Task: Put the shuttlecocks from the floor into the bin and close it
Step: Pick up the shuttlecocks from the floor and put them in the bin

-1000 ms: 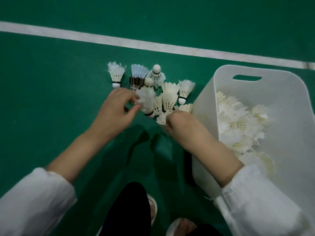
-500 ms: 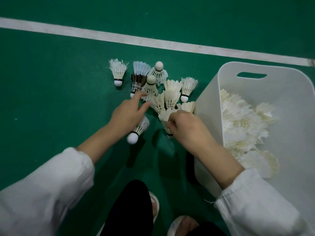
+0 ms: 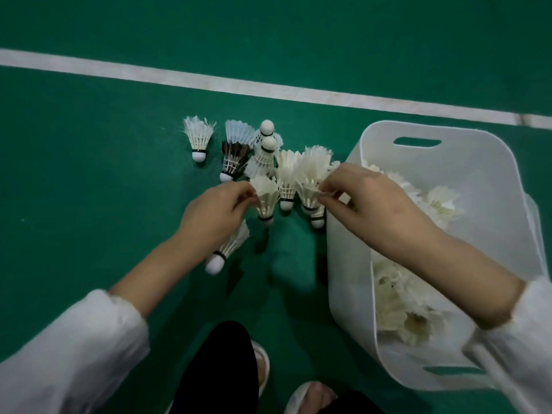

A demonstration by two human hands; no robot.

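Roughly halfway: the white bin (image 3: pixel 343 279) holds a heap of shuttlecocks (image 3: pixel 439 201); no lid in view, so it's not closed. Left hand (image 3: pixel 215 213) pinches one shuttlecock (image 3: pixel 265 198) by its feathers, a second shuttlecock (image 3: pixel 227 249) tucked under the palm. Right hand (image 3: pixel 373 204) pinches a feathered bunch (image 3: pixel 310 180) just beside the bin's left wall. Several loose shuttlecocks (image 3: pixel 199 138) lie on the green court floor (image 3: pixel 89 174), short of the white line (image 3: pixel 179 79).

I see white feather shuttlecocks (image 3: pixel 286 174) bunched on the green floor (image 3: pixel 89 180), one dark-feathered, just beside an open white bin (image 3: pixel 349 294) partly filled with more.
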